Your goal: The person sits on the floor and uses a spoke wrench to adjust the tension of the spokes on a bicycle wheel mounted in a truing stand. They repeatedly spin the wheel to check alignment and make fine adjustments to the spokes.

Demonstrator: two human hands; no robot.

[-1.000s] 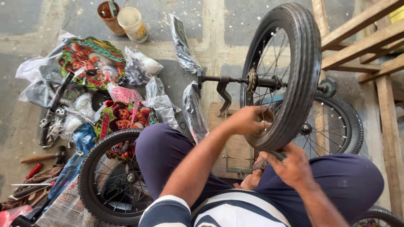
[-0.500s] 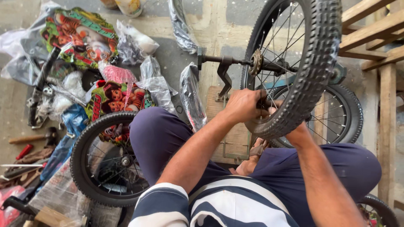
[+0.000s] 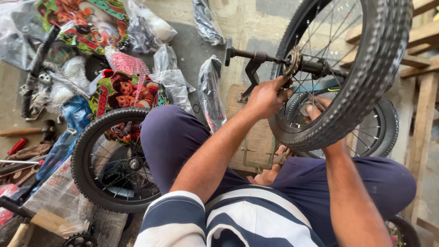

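At the left hand (image 3: 265, 97) — black knobby wheel (image 3: 366, 87), rusty sprocket (image 3: 292, 63).

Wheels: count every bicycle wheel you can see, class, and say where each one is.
4: one in both hands, one behind it, one left of the knee, one partly hidden at bottom right.

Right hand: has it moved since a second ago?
Yes. The right hand went from below the tyre up behind the spokes, toward the sprocket.
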